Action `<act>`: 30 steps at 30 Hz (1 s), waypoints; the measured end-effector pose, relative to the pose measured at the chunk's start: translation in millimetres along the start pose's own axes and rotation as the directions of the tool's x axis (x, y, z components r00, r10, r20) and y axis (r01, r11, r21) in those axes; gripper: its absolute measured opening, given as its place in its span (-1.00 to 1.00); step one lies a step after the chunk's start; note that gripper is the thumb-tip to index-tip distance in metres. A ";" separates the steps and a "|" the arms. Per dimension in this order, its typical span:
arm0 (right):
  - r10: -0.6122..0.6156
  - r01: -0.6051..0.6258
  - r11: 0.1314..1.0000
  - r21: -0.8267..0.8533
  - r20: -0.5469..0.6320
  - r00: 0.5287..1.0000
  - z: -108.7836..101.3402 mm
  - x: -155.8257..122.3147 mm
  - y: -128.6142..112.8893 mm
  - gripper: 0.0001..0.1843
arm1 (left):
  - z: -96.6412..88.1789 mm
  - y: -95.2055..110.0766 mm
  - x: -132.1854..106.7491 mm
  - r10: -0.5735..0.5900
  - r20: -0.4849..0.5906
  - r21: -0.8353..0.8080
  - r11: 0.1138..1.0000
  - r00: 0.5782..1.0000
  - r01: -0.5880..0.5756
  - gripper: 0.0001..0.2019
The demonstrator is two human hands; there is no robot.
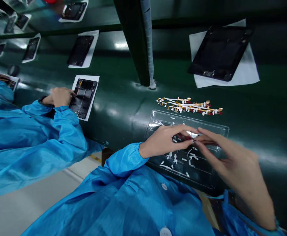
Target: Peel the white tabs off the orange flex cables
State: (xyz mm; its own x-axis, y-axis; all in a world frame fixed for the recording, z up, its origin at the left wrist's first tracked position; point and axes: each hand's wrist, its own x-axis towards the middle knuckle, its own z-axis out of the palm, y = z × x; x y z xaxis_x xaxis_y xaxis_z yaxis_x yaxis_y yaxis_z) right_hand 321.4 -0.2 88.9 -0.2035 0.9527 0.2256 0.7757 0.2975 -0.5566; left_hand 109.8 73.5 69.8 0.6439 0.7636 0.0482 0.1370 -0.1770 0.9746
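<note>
Over a clear plastic tray, my two hands meet with their fingertips almost touching. Between the closed thumb and fingers of my left hand is a small flex cable, of which a bit of red shows. My right hand pinches at the right end of this small piece; the fingers hide most of it. Small white strips lie scattered over the tray. Just behind it, several flex cables in gold, white and red lie in a loose pile on the green bench.
A dark post with a wrapped cable rises from the bench. A black device panel lies on white paper at the back right. To my left, a co-worker's hands touch another panel; more panels lie farther off.
</note>
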 end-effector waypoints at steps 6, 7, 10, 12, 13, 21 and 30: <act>-0.057 0.058 0.998 -0.037 0.033 0.998 2.1 5.2 3.2 -0.81 | 3.0 2.9 0.2 -0.042 -0.017 0.092 0.995 0.999 0.043 -0.64; -0.081 0.082 0.996 -0.041 0.039 0.996 2.9 5.7 4.2 -0.87 | 3.3 3.2 0.1 -0.052 -0.016 0.095 0.994 0.999 0.053 -0.64; -0.135 0.136 0.989 -0.059 0.016 0.991 7.4 6.1 5.7 -0.95 | 3.8 3.6 -0.7 -0.086 -0.021 0.084 0.993 0.996 0.088 -0.64; -0.139 0.138 0.987 -0.089 -0.015 0.990 11.7 6.0 4.8 -0.97 | 4.1 3.2 -1.5 -0.105 -0.033 0.028 0.994 0.994 0.106 -0.64; -0.138 0.135 0.985 -0.109 -0.026 0.990 13.8 5.8 3.8 -0.96 | 4.3 2.8 -1.9 -0.111 -0.037 -0.016 0.994 0.993 0.111 -0.64; -0.131 0.095 0.939 -0.331 -0.088 0.987 22.8 1.1 -7.6 -0.89 | 10.6 -11.2 2.6 -0.236 -0.021 -0.417 0.885 0.971 0.206 -0.65; -0.125 0.071 0.959 -0.273 -0.188 0.974 31.9 -1.2 -10.0 -0.85 | 18.6 -20.9 4.3 -0.306 -0.144 -0.464 0.861 0.941 0.209 -0.73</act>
State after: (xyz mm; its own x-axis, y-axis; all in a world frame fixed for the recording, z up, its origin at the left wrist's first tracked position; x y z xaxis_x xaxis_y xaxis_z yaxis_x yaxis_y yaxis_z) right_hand 294.8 -2.3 68.7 -0.1832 0.8794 0.4395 0.8930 0.3358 -0.2996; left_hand 123.7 69.0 45.6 0.4560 0.8621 -0.2211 -0.0967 0.2950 0.9506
